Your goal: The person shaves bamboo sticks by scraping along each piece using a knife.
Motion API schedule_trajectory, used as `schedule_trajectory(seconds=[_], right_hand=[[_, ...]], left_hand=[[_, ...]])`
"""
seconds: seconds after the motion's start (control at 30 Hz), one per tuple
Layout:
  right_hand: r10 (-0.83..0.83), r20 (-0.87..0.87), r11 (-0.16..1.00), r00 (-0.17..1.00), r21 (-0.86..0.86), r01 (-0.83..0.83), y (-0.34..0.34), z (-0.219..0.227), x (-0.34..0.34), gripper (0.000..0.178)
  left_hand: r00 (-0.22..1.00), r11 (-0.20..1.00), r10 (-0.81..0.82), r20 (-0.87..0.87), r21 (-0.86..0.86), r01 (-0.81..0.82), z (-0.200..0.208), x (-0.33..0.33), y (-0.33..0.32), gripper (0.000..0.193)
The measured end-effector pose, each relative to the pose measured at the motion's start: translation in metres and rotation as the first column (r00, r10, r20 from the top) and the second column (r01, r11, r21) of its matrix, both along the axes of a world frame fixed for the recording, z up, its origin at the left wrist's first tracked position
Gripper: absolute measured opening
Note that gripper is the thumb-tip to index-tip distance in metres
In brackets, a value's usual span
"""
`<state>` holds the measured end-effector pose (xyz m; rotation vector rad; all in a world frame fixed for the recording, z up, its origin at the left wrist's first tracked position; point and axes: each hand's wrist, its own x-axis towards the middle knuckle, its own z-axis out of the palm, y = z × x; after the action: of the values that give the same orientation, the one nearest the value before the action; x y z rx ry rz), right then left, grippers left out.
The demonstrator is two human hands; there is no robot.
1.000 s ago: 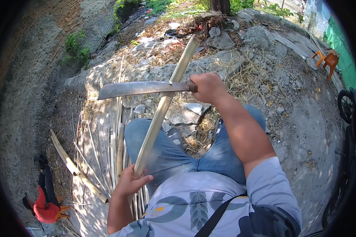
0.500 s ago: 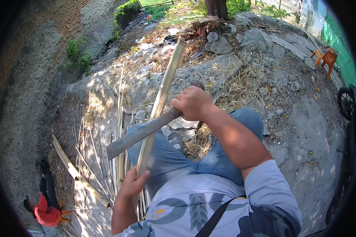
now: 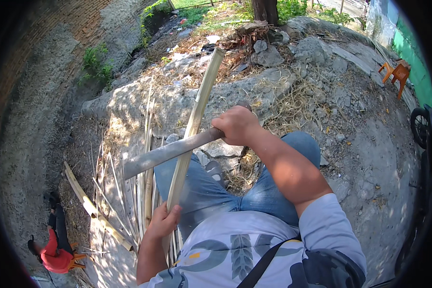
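Observation:
A long split bamboo strip [image 3: 196, 120] stands slanted in front of me, its upper end leaning away and to the right. Around its lower part my left hand [image 3: 164, 220] is closed, thumb along the near side. My right hand [image 3: 237, 126] grips the handle of a machete [image 3: 168, 154], whose broad grey blade points left and lies across the strip about midway up. The blade appears to touch the strip; whether its edge has bitten in cannot be made out. Part of the handle is hidden under my fingers.
Several thin bamboo strips [image 3: 146, 182] lie beside my left leg, with a curved bamboo piece [image 3: 89, 206] farther left. At lower left a person in red [image 3: 56, 252] sits on an orange seat. Rubble [image 3: 269, 55] lies ahead near a tree trunk [image 3: 264, 10]; an orange chair [image 3: 399, 74] stands far right.
The machete has shifted slightly up the strip, and its blade has swung a little flatter, tip higher and farther left. My left hand keeps its hold on the strip, almost unmoved.

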<state>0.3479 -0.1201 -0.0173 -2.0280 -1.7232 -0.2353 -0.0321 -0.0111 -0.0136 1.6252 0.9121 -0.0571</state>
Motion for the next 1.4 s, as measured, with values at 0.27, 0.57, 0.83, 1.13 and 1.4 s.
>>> schedule_trajectory(seconds=[0.27,0.57,0.83,1.13,1.4], right_hand=[[-0.171,0.076,0.985,0.982,-0.018,0.173,-0.021,0.013,0.051,0.016],[-0.147,-0.039,0.987,0.988,-0.072,0.144,-0.008,0.011,0.018,0.019],[-0.024,0.115,0.999,0.993,-0.028,0.027,-0.005,0.0,0.019,0.013],[-0.327,-0.186,0.94,0.927,-0.161,0.299,-0.009,0.004,0.026,0.019],[-0.003,0.112,0.999,0.994,0.041,-0.001,0.004,0.0,0.002,0.013]], left_hand=[[0.996,0.998,-0.035,-0.082,0.049,0.039,0.009,-0.036,0.014,0.026],[0.999,0.998,0.046,-0.014,0.044,-0.046,0.008,-0.021,0.001,0.026],[1.0,0.999,-0.011,-0.018,0.052,0.012,0.009,-0.022,0.002,0.026],[0.999,0.997,0.017,-0.05,0.082,-0.013,0.006,-0.034,0.001,0.026],[1.0,0.996,0.015,-0.011,0.083,-0.014,0.005,-0.011,-0.003,0.023]])
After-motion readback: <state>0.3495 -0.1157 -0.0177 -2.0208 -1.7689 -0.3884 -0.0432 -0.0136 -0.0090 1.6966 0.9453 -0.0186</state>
